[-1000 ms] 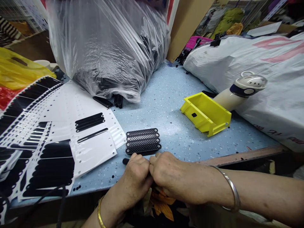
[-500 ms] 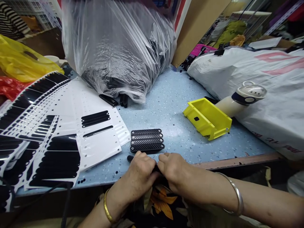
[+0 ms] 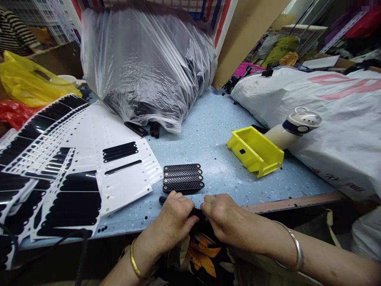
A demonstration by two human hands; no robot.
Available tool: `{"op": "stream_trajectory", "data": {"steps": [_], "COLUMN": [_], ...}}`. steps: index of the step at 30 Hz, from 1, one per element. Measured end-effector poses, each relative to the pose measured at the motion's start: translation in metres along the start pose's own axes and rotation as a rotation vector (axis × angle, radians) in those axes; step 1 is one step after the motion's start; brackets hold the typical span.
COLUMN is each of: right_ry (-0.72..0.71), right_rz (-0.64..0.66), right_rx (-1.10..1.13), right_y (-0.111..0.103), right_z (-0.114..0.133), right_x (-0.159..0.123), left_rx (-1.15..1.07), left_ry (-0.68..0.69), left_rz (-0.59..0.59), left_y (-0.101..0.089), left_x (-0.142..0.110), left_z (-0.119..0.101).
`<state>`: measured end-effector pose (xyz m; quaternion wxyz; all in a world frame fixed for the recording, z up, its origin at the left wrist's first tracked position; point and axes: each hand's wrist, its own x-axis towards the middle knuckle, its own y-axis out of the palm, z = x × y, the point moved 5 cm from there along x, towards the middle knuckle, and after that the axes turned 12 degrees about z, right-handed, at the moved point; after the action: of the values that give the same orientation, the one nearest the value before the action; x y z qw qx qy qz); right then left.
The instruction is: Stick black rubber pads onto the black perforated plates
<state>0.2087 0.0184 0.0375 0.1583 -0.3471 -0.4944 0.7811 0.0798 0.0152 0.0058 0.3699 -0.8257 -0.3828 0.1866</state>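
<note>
The left hand (image 3: 174,224) and the right hand (image 3: 223,218) are curled and close together, just over the front edge of the blue speckled tabletop (image 3: 208,159). Both hands are gripping a black plastic strip (image 3: 196,212), and their fingers hide most of it. A small black end (image 3: 162,200) pokes out past the left hand, but you can't tell if it belongs to the same strip.

Just above the hands, four black mesh strips (image 3: 183,178) lie side by side on the tabletop, almost touching the left hand. To the left are white sheets (image 3: 125,178) with black shapes on them, spread out and overlapping, and they cover that side of the tabletop. Near the back edge sits a big clear plastic bag (image 3: 143,67) full of black pieces, with a few more black pieces just in front of it.

To the right, a yellow plastic bin (image 3: 254,151) lies tipped on its side. Behind it is a white thing with a dark blue band (image 3: 293,129), resting on a big white sack (image 3: 336,119) - it is hard to say what it is.
</note>
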Motion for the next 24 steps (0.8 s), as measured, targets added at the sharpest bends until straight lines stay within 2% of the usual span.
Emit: {"op": "stream_trajectory", "data": {"steps": [3, 12, 19, 24], "right_ry": [-0.015, -0.026, -0.061, -0.123], "right_rz": [-0.025, -0.181, -0.349, -0.387], "right_rx": [-0.097, -0.084, 0.086, 0.088], "right_y": [-0.002, 0.013, 0.015, 0.013], "right_z": [0.007, 0.011, 0.005, 0.006], "right_x": [-0.006, -0.012, -0.012, -0.009], "left_rx": [-0.010, -0.008, -0.015, 0.002], "left_ry": [-0.011, -0.022, -0.056, -0.059], "left_rz": [0.001, -0.008, -0.017, -0.012], "left_y": [-0.001, 0.001, -0.003, -0.003], "left_x": [0.000, -0.001, -0.002, -0.002], "left_z": [0.000, 0.002, 0.001, 0.001]}}
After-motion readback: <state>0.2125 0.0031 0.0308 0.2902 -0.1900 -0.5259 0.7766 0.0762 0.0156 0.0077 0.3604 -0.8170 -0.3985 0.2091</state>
